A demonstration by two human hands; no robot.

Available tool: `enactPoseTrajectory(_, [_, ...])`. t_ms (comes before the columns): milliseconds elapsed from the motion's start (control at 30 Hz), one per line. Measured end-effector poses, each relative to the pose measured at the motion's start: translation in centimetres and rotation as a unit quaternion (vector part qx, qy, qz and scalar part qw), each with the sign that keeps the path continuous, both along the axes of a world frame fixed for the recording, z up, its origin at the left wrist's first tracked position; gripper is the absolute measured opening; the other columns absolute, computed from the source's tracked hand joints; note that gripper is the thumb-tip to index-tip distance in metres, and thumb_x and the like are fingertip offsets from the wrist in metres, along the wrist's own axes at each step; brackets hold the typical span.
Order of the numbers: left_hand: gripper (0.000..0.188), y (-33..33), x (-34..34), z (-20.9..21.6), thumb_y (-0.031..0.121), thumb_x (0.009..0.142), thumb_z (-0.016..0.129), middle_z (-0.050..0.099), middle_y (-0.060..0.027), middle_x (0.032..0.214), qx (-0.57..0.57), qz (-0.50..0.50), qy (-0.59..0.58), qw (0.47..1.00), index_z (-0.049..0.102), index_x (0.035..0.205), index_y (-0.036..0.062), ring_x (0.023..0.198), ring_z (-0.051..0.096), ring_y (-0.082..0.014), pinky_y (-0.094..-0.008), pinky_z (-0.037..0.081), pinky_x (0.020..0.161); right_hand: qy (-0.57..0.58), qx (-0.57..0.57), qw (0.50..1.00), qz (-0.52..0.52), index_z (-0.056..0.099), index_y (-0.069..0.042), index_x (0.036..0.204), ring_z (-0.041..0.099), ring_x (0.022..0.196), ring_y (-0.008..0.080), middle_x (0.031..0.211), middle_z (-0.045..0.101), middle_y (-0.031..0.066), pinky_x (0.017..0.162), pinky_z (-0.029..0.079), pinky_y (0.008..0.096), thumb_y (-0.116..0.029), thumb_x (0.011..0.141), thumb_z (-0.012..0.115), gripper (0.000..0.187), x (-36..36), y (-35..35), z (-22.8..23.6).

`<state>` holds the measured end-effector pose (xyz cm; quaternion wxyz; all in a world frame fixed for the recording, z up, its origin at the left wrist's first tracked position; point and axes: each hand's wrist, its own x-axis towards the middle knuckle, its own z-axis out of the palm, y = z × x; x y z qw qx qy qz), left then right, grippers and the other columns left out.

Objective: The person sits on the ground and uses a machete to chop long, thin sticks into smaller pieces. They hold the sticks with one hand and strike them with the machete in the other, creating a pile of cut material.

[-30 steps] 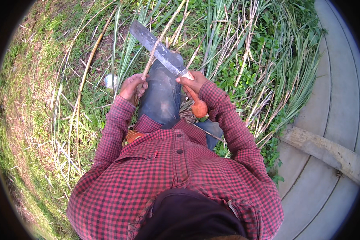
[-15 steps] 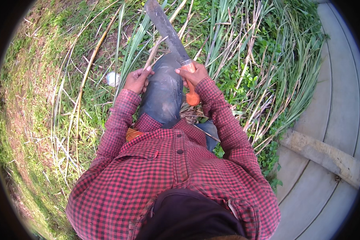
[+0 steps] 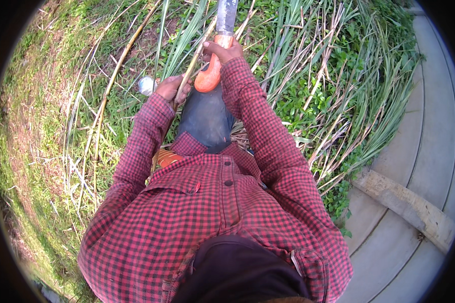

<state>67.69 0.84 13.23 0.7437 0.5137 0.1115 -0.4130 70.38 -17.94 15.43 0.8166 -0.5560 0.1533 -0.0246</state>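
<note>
My dark trouser leg [image 3: 205,121] lies close at eleven o'clock, and if the machete glanced off the stalk [image 3: 194,59] on a downward stroke, I judge it could hit my knee. My left hand [image 3: 172,90], between ten and eleven, is curled closed around that stalk, which slants up toward twelve; a slip along it could bring the fingers near the edge. My right hand [image 3: 225,51], at twelve, wraps the orange handle [image 3: 210,74] of the machete, its blade [image 3: 227,17] pointing away. Farther out, at two, lie long green leaves [image 3: 384,96].
</note>
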Motion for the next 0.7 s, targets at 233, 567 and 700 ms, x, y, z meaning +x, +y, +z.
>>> enactPoseTrajectory(233, [0.032, -0.3, -0.5, -3.2, 0.024, 0.085, 0.052, 0.054, -0.0078, 0.095, 0.244, 0.157, -0.352, 0.890, 0.050, 0.109, 0.0022, 0.083, 0.054, -0.0179, -0.0306, 0.044, 0.070, 0.019, -0.040, 0.999, 0.005, 0.049, 0.003, 0.098, 0.063, 0.070, 0.0236, 0.084, 0.061, 0.0143, 0.060, 0.056, 0.0315, -0.003, 0.064, 0.072, 0.041, -0.5, 0.2, -0.4])
enactPoseTrajectory(567, [0.032, -0.8, -2.2, 2.5, 0.033, 0.090, 0.045, 0.041, 0.0037, 0.048, 0.081, 0.028, -0.171, 0.982, 0.054, 0.078, 0.0047, 0.033, 0.029, -0.0035, -0.0185, 0.024, 0.033, -0.051, 0.059, 0.988, 0.131, 0.047, 0.003, 0.102, 0.062, 0.082, 0.0245, 0.093, 0.061, 0.0161, 0.071, 0.054, 0.0363, 0.005, 0.067, 0.064, 0.039, -0.4, -0.1, -0.6])
enactPoseTrajectory(700, [0.034, -0.5, -2.3, 3.2, 0.035, 0.092, 0.039, 0.040, 0.0034, 0.048, -0.014, 0.006, -0.056, 0.998, 0.052, 0.083, 0.0043, 0.030, 0.029, -0.0041, -0.0179, 0.024, 0.030, -0.078, 0.090, 0.984, 0.135, 0.051, 0.002, 0.101, 0.061, 0.082, 0.0226, 0.093, 0.061, 0.0142, 0.071, 0.052, 0.0334, -0.001, 0.069, 0.063, 0.034, -1.1, -0.2, -2.3])
